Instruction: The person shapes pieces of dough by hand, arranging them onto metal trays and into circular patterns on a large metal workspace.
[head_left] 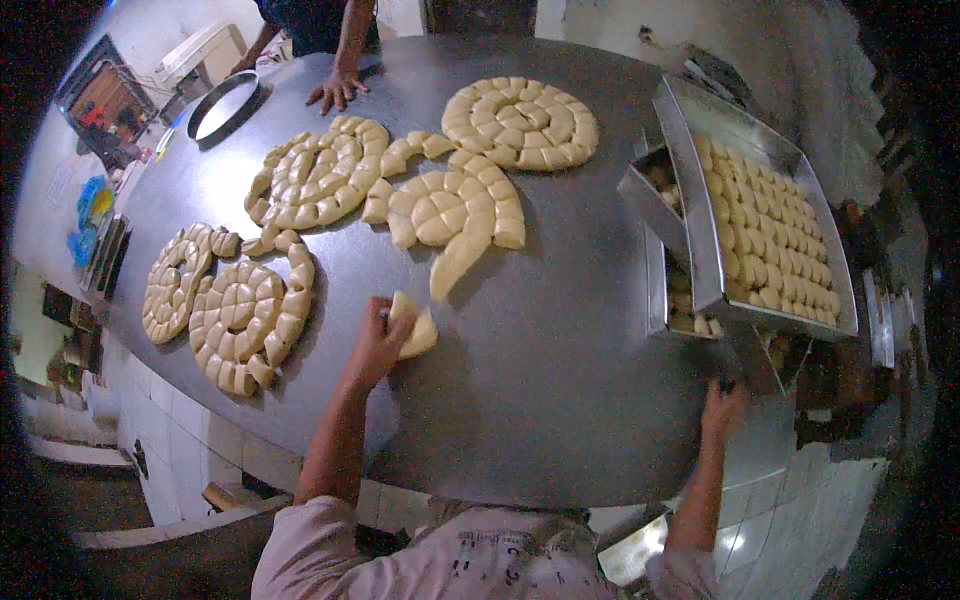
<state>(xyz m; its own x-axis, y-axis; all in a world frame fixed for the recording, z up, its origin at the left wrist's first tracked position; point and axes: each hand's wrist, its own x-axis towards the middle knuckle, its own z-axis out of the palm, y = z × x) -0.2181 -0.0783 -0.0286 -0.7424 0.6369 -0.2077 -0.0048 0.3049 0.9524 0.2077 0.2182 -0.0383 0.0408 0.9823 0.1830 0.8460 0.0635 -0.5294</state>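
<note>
We stand at a big round steel table [560, 370] in a tiled, dim bakery room, its top covered with coils of cut dough: one coil [520, 122] at the far side, another [318, 175] left of it, a third, partly unwound [450, 210], at the middle, and two more [245, 320] near our left edge. Our left hand [378, 340] is closed around a dough piece [415, 328] just below the loose tail of the middle coil, the piece resting on the steel. Our right hand [722, 400] reaches toward the near corner of the tray stack [700, 250] at the right; its fingers lie in shadow, so we cannot tell whether they grip anything. The top tray [830, 290] is already packed with rows of pieces. We judge that we are taking pieces off the coil one by one and carrying them across to a tray; the next move calls for lifting the soft piece without squashing it and finding a free slot, likely in a lower tray. Another person's hand [337, 90] rests flat on the far rim, beside a round pan [222, 105].
</note>
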